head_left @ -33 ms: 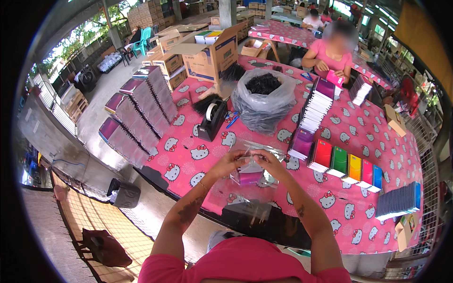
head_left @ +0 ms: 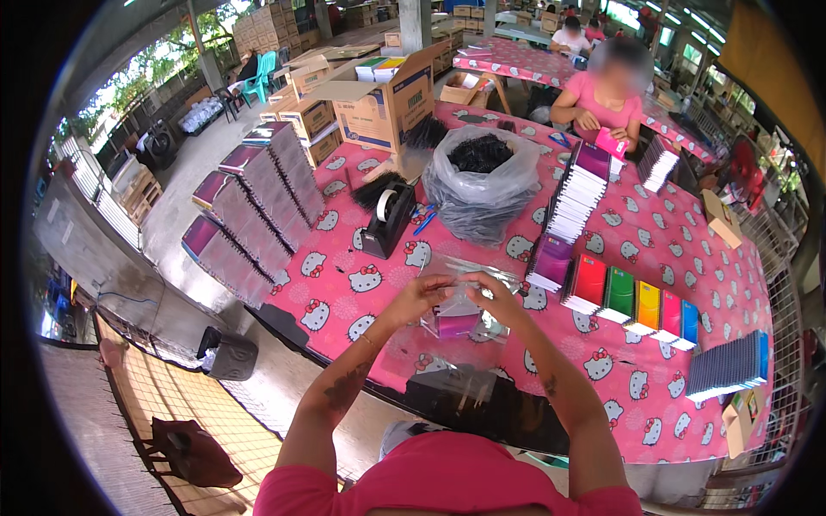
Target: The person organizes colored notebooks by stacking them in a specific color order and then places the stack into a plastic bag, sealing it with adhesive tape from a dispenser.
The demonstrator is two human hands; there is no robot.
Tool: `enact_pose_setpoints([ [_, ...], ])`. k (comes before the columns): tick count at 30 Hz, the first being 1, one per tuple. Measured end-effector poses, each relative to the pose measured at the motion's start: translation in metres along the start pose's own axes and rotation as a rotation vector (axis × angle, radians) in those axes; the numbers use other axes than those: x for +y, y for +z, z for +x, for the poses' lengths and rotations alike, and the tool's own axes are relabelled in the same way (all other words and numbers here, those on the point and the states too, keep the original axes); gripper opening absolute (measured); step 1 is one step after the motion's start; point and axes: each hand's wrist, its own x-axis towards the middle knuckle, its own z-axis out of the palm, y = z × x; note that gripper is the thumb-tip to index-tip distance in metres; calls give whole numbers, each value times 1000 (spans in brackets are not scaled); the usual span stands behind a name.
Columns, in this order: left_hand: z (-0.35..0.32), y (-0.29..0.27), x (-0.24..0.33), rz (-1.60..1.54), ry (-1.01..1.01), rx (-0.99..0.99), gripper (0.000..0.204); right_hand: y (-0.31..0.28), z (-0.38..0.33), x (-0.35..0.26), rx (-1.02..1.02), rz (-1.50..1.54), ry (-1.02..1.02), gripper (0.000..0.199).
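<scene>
Both my hands meet over the near middle of the table, above a clear plastic bag (head_left: 477, 353). My left hand (head_left: 422, 298) has its fingers pinched together at the plastic's upper part. Facing it, my right hand (head_left: 490, 298) is also closed, thumb and fingers on the same film; the exact grip is partly hidden. A purple-covered notebook (head_left: 458, 326) shows through the plastic just below my hands; glare hides whether it lies inside or under it. A black tape dispenser (head_left: 387, 221) with a roll stands ahead of my left hand, with blue-handled scissors (head_left: 423, 220) beside it.
Tall stacks of wrapped notebooks (head_left: 249, 211) stand at the left edge. A plastic sack (head_left: 482, 193) of black pieces sits ahead. To the right are purple (head_left: 551, 255), red (head_left: 588, 279) and other coloured notebook stacks, and a blue stack (head_left: 728, 367). A co-worker (head_left: 607, 99) sits opposite.
</scene>
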Motion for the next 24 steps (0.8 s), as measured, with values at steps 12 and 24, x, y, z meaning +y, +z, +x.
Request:
enact_pose_setpoints([
  [12,-32,17,21,838,638,133,23,20,-25,-27,59,-514,-309,15],
  [24,12,14,41,507,-100,86,56,-9,9,-12,48,-236,133,47],
])
